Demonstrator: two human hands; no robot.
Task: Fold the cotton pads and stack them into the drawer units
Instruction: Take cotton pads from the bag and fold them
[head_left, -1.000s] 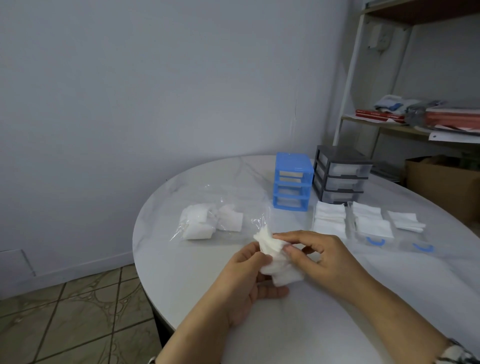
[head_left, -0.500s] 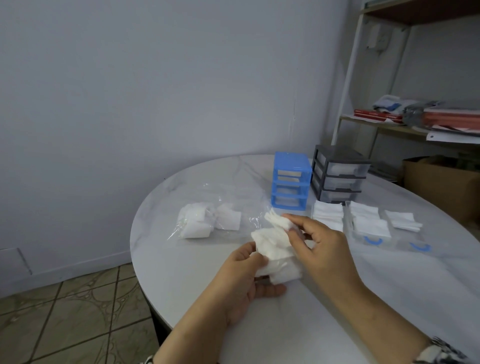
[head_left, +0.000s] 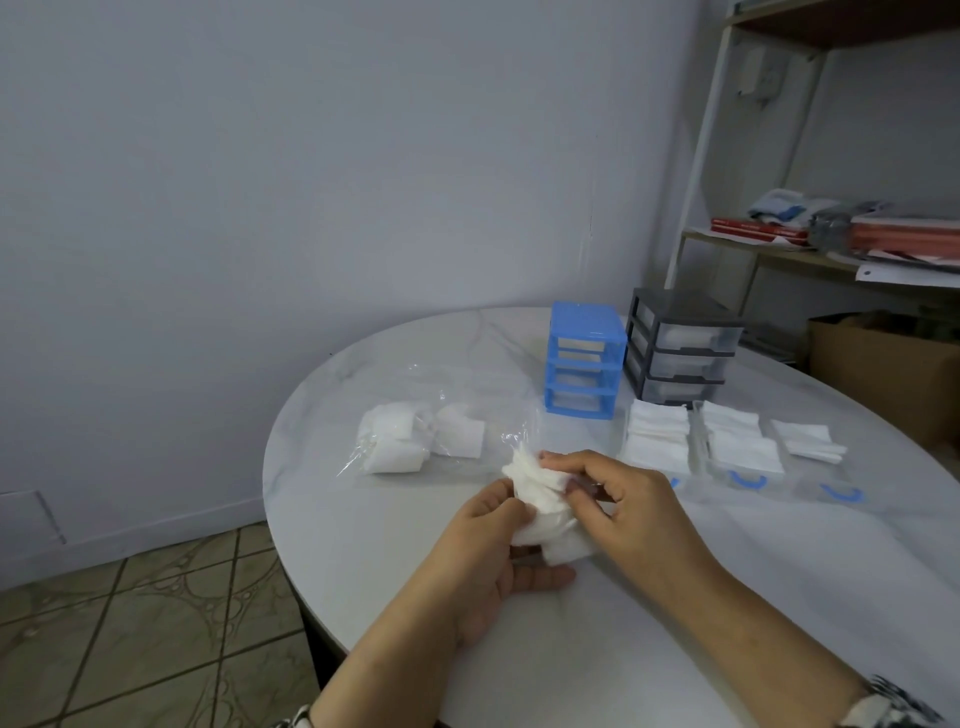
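Note:
A small bundle of white cotton pads is held above the round white table. My left hand grips the bundle from below and the left. My right hand pinches the top pad at its upper edge. A blue drawer unit with empty slots stands at the back, and a dark grey drawer unit stands beside it on the right. In front of them lie clear drawers with blue handles holding folded pads, and a loose stack.
A clear plastic bag with more cotton pads lies left of the hands. A shelf with books and papers stands at the right, with a cardboard box beneath. The tiled floor lies below the table's left edge.
My right hand lifted a pad up off the bundle half a second ago, then came back down onto it. The left hand kept hold of the bundle.

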